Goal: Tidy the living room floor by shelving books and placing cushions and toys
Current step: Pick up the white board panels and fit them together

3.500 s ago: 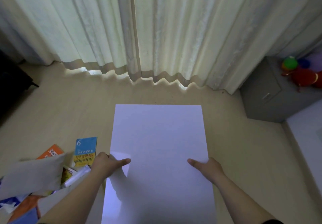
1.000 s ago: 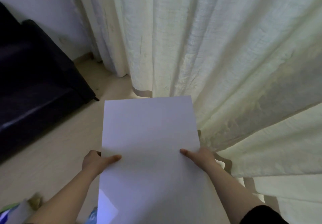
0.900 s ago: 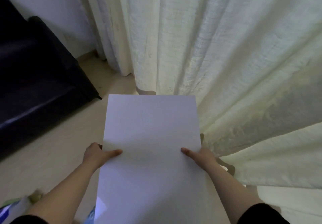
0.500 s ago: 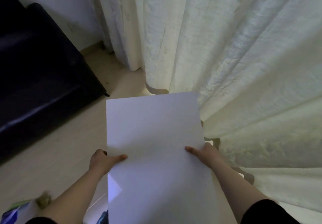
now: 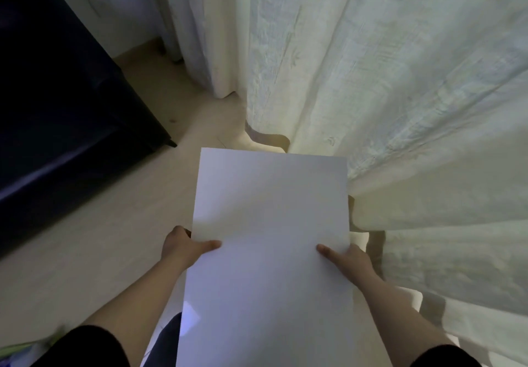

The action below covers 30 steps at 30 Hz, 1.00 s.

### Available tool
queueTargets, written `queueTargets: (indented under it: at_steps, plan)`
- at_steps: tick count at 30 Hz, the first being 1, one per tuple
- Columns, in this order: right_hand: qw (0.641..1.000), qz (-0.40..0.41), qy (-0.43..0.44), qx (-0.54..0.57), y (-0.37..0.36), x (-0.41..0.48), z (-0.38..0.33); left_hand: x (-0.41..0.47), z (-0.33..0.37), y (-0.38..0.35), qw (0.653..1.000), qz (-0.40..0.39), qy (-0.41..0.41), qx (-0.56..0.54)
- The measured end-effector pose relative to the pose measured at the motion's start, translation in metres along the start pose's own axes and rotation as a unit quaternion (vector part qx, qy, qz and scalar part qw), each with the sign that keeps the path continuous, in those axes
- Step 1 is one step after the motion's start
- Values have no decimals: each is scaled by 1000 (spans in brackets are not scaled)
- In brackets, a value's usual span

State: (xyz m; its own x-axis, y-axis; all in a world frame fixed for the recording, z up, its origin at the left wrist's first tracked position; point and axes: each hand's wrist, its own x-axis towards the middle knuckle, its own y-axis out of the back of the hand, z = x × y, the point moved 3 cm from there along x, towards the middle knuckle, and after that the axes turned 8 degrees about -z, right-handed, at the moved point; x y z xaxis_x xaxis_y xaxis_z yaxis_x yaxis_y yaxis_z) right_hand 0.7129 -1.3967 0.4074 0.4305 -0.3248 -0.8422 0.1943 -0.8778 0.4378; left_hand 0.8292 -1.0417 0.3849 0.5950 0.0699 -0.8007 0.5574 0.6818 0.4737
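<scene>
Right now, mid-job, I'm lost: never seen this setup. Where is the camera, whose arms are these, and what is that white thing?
No machine here: a person wears one wide-angle camera on the head, looking forward and down, so you see their own arms. The left hand and the right hand each grip a side edge of a large white flat sheet, thumbs on top. Whether it is paper, card or a thin book I cannot tell. Below it is pale floor. A cream curtain hangs ahead and to the right; dark furniture stands on the left.
</scene>
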Motion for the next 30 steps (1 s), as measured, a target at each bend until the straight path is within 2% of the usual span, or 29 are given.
queueTargets:
  at_steps: [12, 30]
  plan:
    - [1000, -3, 1, 4, -25, 97, -16, 98, -1, -16, 1000, 8, 11, 22]
    - [998, 9, 51, 37, -50, 150, -59, 162, -8, -9, 999, 41, 5, 5]
